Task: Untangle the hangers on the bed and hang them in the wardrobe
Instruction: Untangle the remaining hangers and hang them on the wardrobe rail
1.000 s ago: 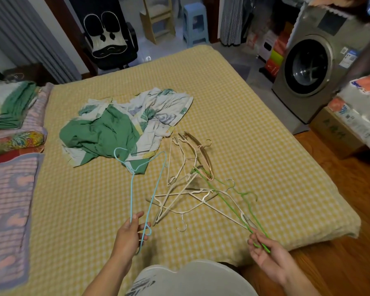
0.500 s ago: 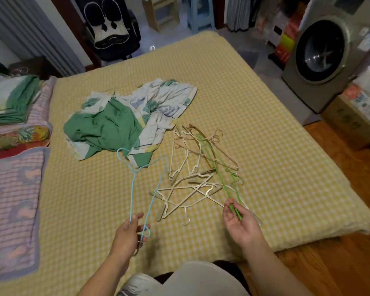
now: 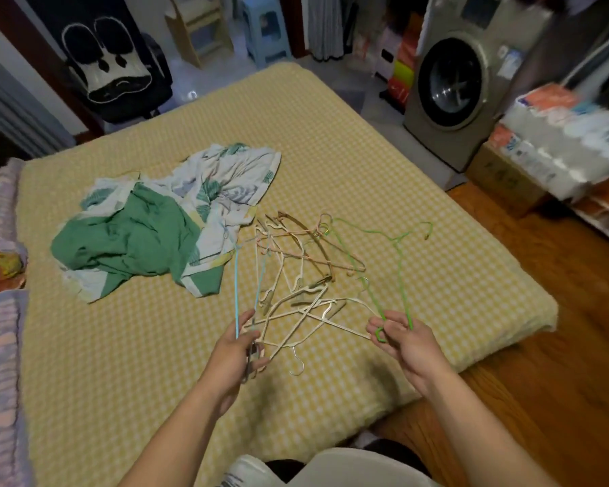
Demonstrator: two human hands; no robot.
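Observation:
A tangle of white, beige and pink hangers (image 3: 296, 275) lies on the yellow checked bed (image 3: 120, 346). My left hand (image 3: 234, 349) grips the lower end of a light blue hanger (image 3: 237, 286), which stretches away from me toward the clothes. My right hand (image 3: 406, 340) pinches a green hanger (image 3: 399, 268) at its near corner. The green hanger stands spread out to the right of the pile, its hook at the far right. No wardrobe is in view.
Crumpled green and leaf-print clothes (image 3: 148, 233) lie left of the hangers. Folded bedding (image 3: 0, 240) lines the bed's left edge. A washing machine (image 3: 461, 86), a cardboard box (image 3: 503, 177) and stacked packs (image 3: 570, 135) stand on the right over wooden floor.
My right hand has pulled the green hanger out of the pile and to the right. My left hand moved right with the blue hanger, closer to the pile.

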